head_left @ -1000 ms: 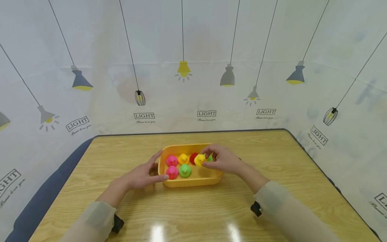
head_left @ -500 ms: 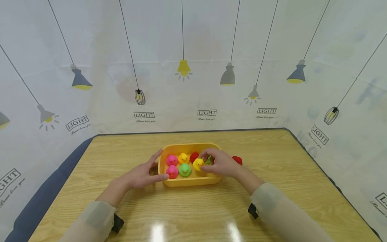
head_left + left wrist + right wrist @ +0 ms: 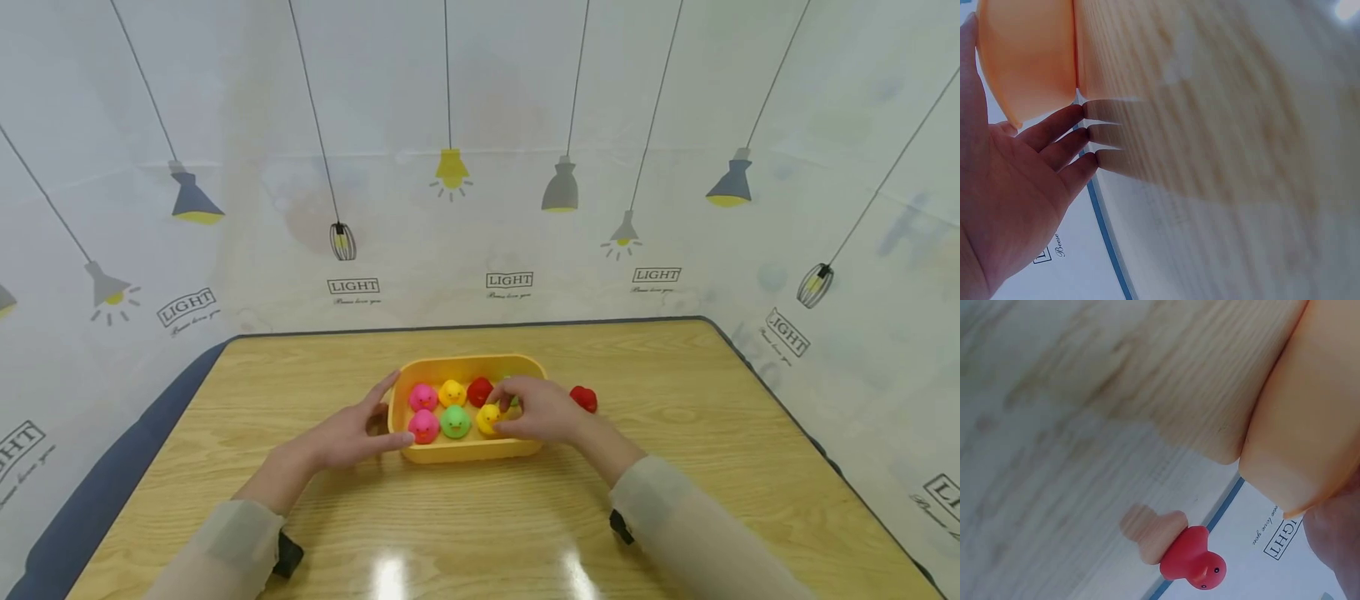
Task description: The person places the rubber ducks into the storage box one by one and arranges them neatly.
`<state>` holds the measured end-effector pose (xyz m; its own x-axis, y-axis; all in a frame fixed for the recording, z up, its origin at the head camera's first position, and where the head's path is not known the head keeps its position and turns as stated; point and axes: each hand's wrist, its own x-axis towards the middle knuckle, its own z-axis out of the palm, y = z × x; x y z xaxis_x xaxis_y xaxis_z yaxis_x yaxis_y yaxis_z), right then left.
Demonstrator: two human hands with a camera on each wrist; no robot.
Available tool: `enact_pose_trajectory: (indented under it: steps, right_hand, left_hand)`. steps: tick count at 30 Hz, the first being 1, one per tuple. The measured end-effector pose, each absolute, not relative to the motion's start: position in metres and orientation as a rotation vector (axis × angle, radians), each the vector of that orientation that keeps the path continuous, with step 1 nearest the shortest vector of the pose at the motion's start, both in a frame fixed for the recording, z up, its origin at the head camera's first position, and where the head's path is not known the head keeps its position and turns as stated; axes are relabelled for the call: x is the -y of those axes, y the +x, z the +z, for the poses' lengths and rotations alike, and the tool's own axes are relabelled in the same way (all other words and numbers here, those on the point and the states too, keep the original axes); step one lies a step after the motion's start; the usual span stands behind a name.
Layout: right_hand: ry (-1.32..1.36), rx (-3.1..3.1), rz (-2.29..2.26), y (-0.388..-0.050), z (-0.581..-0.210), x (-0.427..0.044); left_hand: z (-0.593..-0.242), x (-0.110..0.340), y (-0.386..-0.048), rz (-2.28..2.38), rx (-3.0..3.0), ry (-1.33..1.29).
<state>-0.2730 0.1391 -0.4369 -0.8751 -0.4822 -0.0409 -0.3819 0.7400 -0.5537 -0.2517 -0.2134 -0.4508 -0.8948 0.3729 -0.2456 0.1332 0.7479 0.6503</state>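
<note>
My right hand (image 3: pixel 546 410) pinches a yellow rubber duck (image 3: pixel 487 419) low in the front row of a yellow-orange plastic tray (image 3: pixel 471 453). To its left in that row are a green duck (image 3: pixel 455 422) and a pink duck (image 3: pixel 423 427). Behind them sit another pink duck (image 3: pixel 423 397), a second yellow duck (image 3: pixel 452 392) and a red duck (image 3: pixel 480 391); a green one is mostly hidden by my right hand. My left hand (image 3: pixel 348 435) rests against the tray's left end, thumb at the front rim. Its fingers (image 3: pixel 1054 128) look fairly straight in the left wrist view.
Right of the tray, a red duck (image 3: pixel 583 399) lies on the wooden table (image 3: pixel 480 517). The right wrist view shows this red duck (image 3: pixel 1194 557) near the tray's outer wall (image 3: pixel 1300 412). A lamp-printed sheet (image 3: pixel 375 183) surrounds the table's far sides.
My right hand has lowered the yellow duck into the front row beside the green one. The red duck on the table has come into fuller view. My left hand stays at the tray.
</note>
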Motion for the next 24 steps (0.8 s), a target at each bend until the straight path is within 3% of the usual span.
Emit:
enact_pose_trajectory:
  steps: [24]
  right_hand:
    - [-0.641, -2.779, -0.69, -0.2717, -0.433, -0.1302]
  left_hand:
    - [-0.4494, 0.213, -0.2508, 0.91, -2.59, 0.387]
